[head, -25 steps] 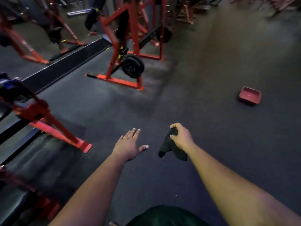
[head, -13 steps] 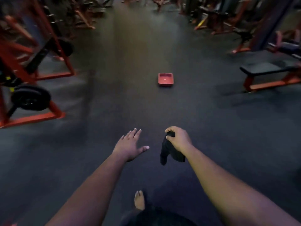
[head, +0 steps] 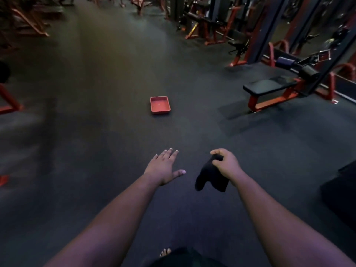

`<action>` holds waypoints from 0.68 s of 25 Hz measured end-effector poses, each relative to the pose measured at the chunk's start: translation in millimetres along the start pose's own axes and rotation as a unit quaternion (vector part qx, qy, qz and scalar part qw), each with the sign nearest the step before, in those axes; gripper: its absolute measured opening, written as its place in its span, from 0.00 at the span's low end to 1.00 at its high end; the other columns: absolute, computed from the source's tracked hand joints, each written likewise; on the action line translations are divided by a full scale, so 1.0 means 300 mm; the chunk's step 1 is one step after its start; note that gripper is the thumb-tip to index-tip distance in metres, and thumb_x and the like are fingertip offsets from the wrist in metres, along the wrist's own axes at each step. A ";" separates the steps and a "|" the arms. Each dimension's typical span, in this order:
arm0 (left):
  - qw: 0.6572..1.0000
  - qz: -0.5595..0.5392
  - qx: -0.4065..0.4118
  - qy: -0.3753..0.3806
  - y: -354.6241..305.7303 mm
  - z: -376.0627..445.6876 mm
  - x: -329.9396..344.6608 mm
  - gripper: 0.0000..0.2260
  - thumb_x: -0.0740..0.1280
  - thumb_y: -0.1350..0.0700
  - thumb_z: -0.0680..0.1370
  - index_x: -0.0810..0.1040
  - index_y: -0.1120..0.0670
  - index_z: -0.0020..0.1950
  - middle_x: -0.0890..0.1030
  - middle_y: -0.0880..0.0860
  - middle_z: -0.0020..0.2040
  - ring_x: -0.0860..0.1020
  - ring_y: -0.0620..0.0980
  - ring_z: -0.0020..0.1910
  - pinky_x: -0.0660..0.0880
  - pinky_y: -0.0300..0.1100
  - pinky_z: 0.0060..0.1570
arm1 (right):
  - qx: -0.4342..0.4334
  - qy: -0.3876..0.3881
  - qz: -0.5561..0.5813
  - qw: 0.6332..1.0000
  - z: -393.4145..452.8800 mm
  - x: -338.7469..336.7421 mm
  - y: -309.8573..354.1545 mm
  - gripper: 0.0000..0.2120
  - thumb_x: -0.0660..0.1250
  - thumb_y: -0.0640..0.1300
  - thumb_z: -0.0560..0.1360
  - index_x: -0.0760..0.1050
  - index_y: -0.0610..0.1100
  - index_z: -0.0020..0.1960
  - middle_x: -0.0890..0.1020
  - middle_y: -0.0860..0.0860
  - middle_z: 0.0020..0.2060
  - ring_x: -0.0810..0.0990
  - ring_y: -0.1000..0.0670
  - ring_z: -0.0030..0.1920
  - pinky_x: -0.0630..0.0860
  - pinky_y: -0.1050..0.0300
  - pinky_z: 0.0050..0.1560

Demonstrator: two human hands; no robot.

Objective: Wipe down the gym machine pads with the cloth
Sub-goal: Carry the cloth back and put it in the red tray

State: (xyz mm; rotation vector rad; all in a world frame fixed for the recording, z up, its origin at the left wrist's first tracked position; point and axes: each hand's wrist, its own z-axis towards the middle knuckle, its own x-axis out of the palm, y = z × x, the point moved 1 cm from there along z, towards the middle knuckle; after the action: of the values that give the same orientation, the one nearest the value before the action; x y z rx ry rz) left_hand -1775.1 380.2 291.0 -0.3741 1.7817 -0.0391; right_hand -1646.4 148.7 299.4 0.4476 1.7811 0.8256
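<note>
The cloth is dark and crumpled, and it hangs from the right hand, whose fingers curl closed around its top edge — most of the fabric droops below and to the inner side of that hand, over the floor and touching nothing else. The left hand is just beside it, apart from the cloth, held flat with palm down, fingers spread and thumb pointing toward the cloth; it grips nothing. Both forearms reach forward from the bottom of the view, and bare toes show between them at the lower edge.

Ahead of the hands, well apart from them, a shallow red tray sits on the dark rubber floor. Farther off, ahead and to the right of the right hand, stands a bench with a flat black pad on a red frame, joined to a dark angled machine with round rollers behind it. More red-framed equipment lines the far right — its details are too dim to make out — and blurred red frames stand far to the left of the left hand.
</note>
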 end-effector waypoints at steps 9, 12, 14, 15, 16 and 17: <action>0.999 0.011 -0.041 -0.015 0.192 0.588 -0.243 0.43 0.55 0.27 0.77 0.45 0.48 0.84 0.47 0.50 0.84 0.49 0.49 0.83 0.51 0.52 0.80 | -0.025 -0.003 0.056 0.998 0.669 0.051 0.233 0.15 0.71 0.34 0.73 0.79 0.53 0.52 0.81 0.55 0.51 0.78 0.54 0.54 0.73 0.60 0.56; 0.998 0.014 -0.066 -0.015 0.240 0.770 -0.303 0.43 0.54 0.27 0.77 0.44 0.48 0.84 0.47 0.50 0.84 0.48 0.49 0.83 0.51 0.52 0.80 | -0.037 0.011 0.094 0.995 0.905 0.084 0.302 0.11 0.75 0.38 0.72 0.80 0.53 0.47 0.84 0.55 0.48 0.81 0.53 0.52 0.76 0.58 0.58; 0.996 0.020 -0.081 -0.014 0.271 0.891 -0.356 0.43 0.54 0.27 0.78 0.44 0.49 0.84 0.46 0.50 0.84 0.47 0.49 0.83 0.50 0.53 0.80 | -0.035 0.031 0.115 0.992 1.077 0.092 0.349 0.08 0.76 0.39 0.72 0.81 0.51 0.44 0.85 0.56 0.46 0.83 0.53 0.51 0.78 0.56 0.57; 0.996 0.023 -0.088 -0.017 0.291 0.951 -0.388 0.43 0.54 0.27 0.78 0.44 0.49 0.84 0.46 0.50 0.84 0.47 0.49 0.83 0.50 0.53 0.80 | -0.033 0.042 0.126 0.991 1.159 0.092 0.380 0.07 0.75 0.39 0.72 0.82 0.51 0.43 0.85 0.56 0.44 0.83 0.54 0.49 0.79 0.57 0.55; 0.995 0.023 -0.095 -0.020 0.315 1.015 -0.416 0.43 0.54 0.27 0.78 0.44 0.49 0.84 0.46 0.50 0.84 0.47 0.49 0.83 0.50 0.53 0.80 | -0.026 0.049 0.135 0.989 1.239 0.091 0.414 0.06 0.75 0.39 0.72 0.83 0.50 0.42 0.86 0.56 0.43 0.84 0.53 0.48 0.79 0.58 0.53; 0.994 0.020 -0.101 -0.024 0.341 1.077 -0.443 0.43 0.54 0.27 0.77 0.44 0.49 0.84 0.46 0.50 0.84 0.47 0.49 0.83 0.50 0.53 0.80 | -0.019 0.055 0.145 0.988 1.316 0.090 0.452 0.07 0.74 0.38 0.72 0.84 0.49 0.42 0.86 0.55 0.43 0.84 0.53 0.48 0.79 0.59 0.51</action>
State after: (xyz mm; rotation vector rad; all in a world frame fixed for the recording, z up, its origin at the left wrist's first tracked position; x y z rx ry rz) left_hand -1464.8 568.9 313.3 -0.4809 1.7490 0.1788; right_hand -1301.1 384.8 304.5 0.6577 1.8230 1.1020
